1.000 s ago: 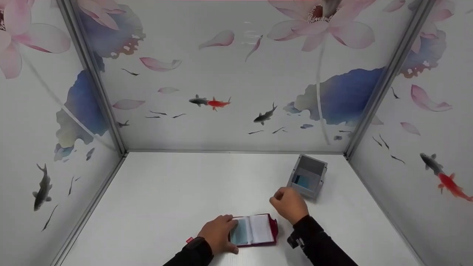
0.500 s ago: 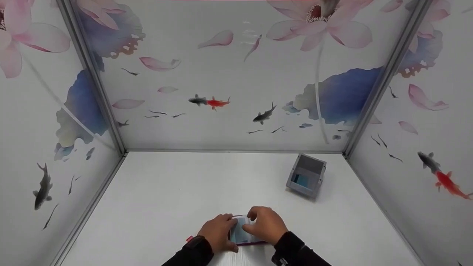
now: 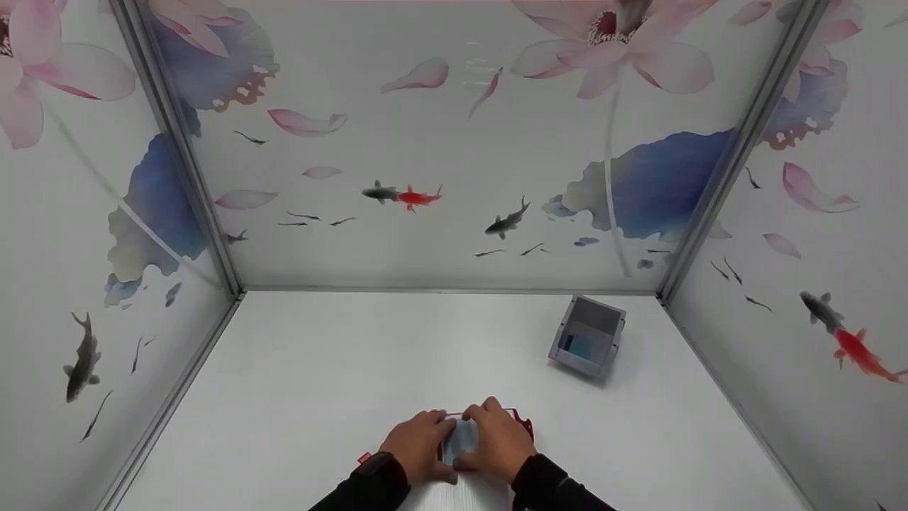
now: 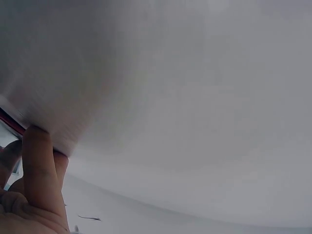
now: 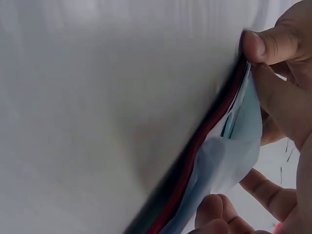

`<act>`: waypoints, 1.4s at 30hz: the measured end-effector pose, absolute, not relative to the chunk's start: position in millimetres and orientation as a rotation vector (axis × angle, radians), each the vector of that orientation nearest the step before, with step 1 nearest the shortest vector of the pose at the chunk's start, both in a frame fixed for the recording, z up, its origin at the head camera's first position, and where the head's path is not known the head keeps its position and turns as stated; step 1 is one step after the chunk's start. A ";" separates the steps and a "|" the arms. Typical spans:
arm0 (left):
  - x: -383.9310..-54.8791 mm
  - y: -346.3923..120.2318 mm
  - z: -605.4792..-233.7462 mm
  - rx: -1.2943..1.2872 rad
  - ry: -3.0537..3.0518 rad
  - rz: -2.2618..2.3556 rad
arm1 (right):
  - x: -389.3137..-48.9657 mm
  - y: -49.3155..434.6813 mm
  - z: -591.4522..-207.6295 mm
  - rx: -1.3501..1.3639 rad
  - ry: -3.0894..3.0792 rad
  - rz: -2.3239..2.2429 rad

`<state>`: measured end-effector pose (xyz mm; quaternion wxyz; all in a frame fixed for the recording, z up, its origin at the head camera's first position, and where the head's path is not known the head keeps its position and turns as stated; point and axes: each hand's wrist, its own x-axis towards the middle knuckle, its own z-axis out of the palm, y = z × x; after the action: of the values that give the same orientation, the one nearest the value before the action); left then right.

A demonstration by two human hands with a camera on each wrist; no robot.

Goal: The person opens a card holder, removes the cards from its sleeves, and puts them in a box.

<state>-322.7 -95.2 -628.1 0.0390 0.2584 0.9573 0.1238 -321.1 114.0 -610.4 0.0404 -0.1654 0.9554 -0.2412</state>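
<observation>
A small card holder with a dark red cover [image 3: 526, 426] lies open on the white table near the front. Gripping its left edge is my left hand [image 3: 418, 443], the thumb at the near side and fingers at the far side. My right hand [image 3: 500, 441] bends over the middle, thumb and fingers pinching a translucent bluish page [image 3: 464, 434], and hides most of the right half. In the right wrist view this page [image 5: 241, 168] bulges up from the red cover edge [image 5: 195, 144]. The left wrist view shows left fingers [image 4: 39, 165] against the holder's edge.
Behind the right hand stands a grey open box [image 3: 585, 370] with a blue card [image 3: 578, 345] inside. White panels [image 3: 440, 262] printed with flowers and fish enclose the table at the back and sides, joined by metal posts [image 3: 699, 234].
My right hand has moved from in front of the grey box, left and nearer, onto the card holder, and now pinches the page. The left hand keeps its hold.
</observation>
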 end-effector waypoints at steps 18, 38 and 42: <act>-325.3 -92.5 -632.1 0.690 2.903 0.390 | -325.9 124.2 -614.8 -0.337 2.970 -0.892; -326.7 -92.6 -635.0 0.700 2.916 0.327 | -327.2 139.9 -610.7 -0.332 2.999 -0.753; -326.0 -91.7 -634.8 0.685 2.911 0.327 | -328.2 144.3 -609.7 -0.397 2.921 -0.813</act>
<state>-326.0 -91.7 -634.8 0.0667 0.2271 0.9655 0.1085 -328.2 144.3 -609.7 0.0418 -0.1296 0.9544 -0.2657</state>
